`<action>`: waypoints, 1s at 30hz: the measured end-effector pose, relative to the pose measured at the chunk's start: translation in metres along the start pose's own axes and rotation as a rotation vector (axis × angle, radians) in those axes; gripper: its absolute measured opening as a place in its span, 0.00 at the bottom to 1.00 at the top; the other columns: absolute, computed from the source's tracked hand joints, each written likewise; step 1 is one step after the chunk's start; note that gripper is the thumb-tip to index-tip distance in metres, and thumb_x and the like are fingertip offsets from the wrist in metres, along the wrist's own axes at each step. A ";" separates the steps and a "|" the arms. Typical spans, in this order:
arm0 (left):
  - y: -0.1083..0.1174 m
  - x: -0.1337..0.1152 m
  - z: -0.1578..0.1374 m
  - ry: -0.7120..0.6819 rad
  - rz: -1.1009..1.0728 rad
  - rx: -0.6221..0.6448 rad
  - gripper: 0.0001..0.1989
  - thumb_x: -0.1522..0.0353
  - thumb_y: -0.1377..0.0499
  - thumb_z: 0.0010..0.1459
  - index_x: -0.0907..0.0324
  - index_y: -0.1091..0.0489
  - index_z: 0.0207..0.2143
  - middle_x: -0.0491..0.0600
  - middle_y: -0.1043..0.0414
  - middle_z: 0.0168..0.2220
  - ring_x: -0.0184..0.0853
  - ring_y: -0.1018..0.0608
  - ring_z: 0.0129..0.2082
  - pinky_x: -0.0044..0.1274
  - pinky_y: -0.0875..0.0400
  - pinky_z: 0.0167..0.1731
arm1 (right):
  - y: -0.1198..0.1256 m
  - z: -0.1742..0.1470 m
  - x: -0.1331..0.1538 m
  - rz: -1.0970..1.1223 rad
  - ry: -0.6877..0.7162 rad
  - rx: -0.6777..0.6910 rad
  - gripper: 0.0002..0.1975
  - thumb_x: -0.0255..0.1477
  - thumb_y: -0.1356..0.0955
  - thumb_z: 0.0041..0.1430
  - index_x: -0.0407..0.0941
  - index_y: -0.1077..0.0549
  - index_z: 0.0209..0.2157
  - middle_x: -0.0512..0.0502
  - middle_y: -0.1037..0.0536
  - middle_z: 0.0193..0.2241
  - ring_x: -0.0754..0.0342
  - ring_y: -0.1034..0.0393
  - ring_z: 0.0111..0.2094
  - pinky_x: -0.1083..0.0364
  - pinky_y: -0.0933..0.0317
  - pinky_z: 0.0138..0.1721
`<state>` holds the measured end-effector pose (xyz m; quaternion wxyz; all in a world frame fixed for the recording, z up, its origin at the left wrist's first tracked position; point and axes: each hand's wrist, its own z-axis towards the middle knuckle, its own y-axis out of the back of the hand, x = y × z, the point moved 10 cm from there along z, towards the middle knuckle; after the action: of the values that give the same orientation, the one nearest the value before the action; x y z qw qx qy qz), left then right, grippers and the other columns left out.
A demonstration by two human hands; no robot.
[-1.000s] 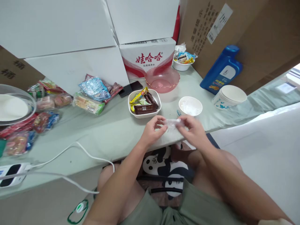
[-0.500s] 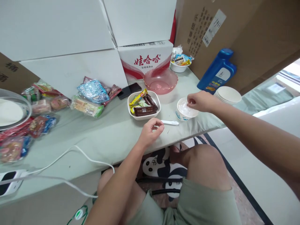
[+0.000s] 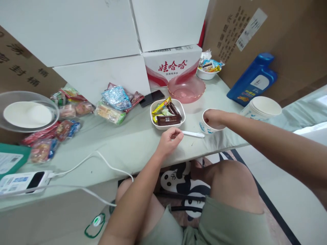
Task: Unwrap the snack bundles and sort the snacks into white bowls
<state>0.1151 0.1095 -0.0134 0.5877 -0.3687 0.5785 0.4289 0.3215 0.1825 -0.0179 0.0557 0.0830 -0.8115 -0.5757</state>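
My right hand (image 3: pixel 214 117) reaches down into a white paper bowl (image 3: pixel 207 128) with a blue pattern; its fingertips are hidden inside. My left hand (image 3: pixel 170 140) is closed in a loose pinch over the front of the table; whether anything small is in its fingers cannot be made out. Right beside it a slim white plastic stick-shaped thing (image 3: pixel 193 134) lies on the table. Just behind my left hand stands a white square bowl (image 3: pixel 167 127) with chocolate-brown wrapped bars (image 3: pixel 168 119) and a yellow wrapped bar (image 3: pixel 161 105).
A pink glass bowl (image 3: pixel 186 97), a black phone (image 3: pixel 152 98) and a white bowl of wrapped sweets (image 3: pixel 205 75) stand farther back. To the right are stacked paper bowls (image 3: pixel 265 106) and a blue bottle (image 3: pixel 252 81). Packaged snacks (image 3: pixel 114 98) and a white cable (image 3: pixel 87 158) lie left.
My right hand has gone from the paper bowl's rim down into it. My left hand stays nearly in place by the white stick-shaped thing. The whole view has shifted to the left.
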 end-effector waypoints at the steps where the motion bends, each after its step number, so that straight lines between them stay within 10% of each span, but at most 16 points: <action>1: 0.005 -0.001 0.000 -0.002 -0.003 -0.022 0.12 0.59 0.39 0.53 0.58 0.31 0.27 0.44 0.33 0.26 0.31 0.32 0.28 0.24 0.37 0.33 | 0.002 -0.002 -0.002 -0.010 -0.005 0.038 0.04 0.25 0.28 0.43 0.44 0.22 0.19 0.45 0.22 0.21 0.53 0.29 0.23 0.55 0.41 0.28; 5: 0.028 -0.006 -0.002 -0.021 -0.020 -0.113 0.13 0.58 0.40 0.55 0.58 0.33 0.26 0.43 0.35 0.24 0.30 0.34 0.27 0.24 0.39 0.30 | 0.035 -0.013 -0.007 -0.096 -0.075 0.083 0.13 0.37 0.30 0.55 0.44 0.19 0.24 0.39 0.19 0.26 0.48 0.27 0.28 0.52 0.39 0.31; 10: 0.062 -0.006 -0.006 -0.041 0.149 -0.316 0.07 0.63 0.42 0.58 0.57 0.31 0.31 0.47 0.29 0.32 0.35 0.27 0.35 0.26 0.33 0.37 | 0.062 -0.050 0.036 0.017 0.023 -0.212 0.20 0.41 0.35 0.63 0.47 0.20 0.48 0.39 0.16 0.43 0.43 0.23 0.39 0.48 0.35 0.38; 15: 0.074 -0.010 -0.008 -0.101 0.579 -0.411 0.10 0.70 0.38 0.56 0.58 0.25 0.41 0.56 0.26 0.49 0.46 0.26 0.53 0.37 0.33 0.56 | 0.025 -0.095 0.043 -0.034 0.103 -0.571 0.22 0.37 0.35 0.62 0.43 0.24 0.55 0.33 0.24 0.56 0.35 0.27 0.54 0.41 0.35 0.53; 20: 0.070 -0.001 -0.003 -0.052 0.845 -0.346 0.12 0.73 0.38 0.57 0.56 0.23 0.44 0.58 0.27 0.56 0.53 0.32 0.61 0.43 0.34 0.57 | -0.017 -0.095 0.010 -0.055 0.021 -0.577 0.20 0.33 0.40 0.69 0.41 0.24 0.53 0.32 0.22 0.55 0.36 0.27 0.55 0.41 0.35 0.53; 30: 0.075 0.010 0.006 0.116 1.121 -0.339 0.07 0.67 0.39 0.62 0.54 0.20 0.40 0.54 0.26 0.52 0.48 0.28 0.56 0.38 0.31 0.52 | -0.007 -0.102 -0.019 0.011 -0.110 -0.834 0.17 0.28 0.36 0.64 0.44 0.25 0.52 0.33 0.24 0.56 0.32 0.35 0.62 0.34 0.43 0.59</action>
<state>0.0476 0.1429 -0.0182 0.1716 -0.1183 0.6396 0.7399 0.3594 0.0895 0.0092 0.0443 0.0179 -0.5110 -0.8582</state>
